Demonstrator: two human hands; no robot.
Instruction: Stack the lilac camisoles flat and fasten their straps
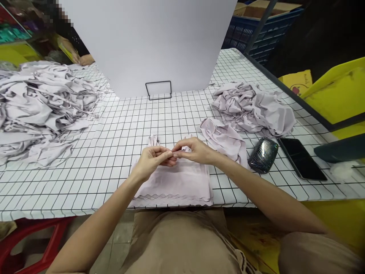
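A flat stack of pale pink garments (176, 184) with wavy hems lies in front of me, near the table's front edge. Narrow strap-like loops (153, 140) stick out at its far end. Over the far part of the stack, my left hand (155, 160) is closed in a pinch, fingertips against those of my right hand (192, 149). My right hand pinches too, thumb against forefinger. Whatever sits between the fingertips is too small and covered to make out. A crumpled pale pink cloth piece (224, 140) lies just beyond my right wrist.
Heaped pale garments (42, 110) cover the table's left; a smaller pile (253, 106) lies right. A white panel (159, 45) with a wire stand (159, 90) rises behind. Right of me are a shiny black case (263, 155) and a phone (302, 158). Another person's hands (84, 59) show far left.
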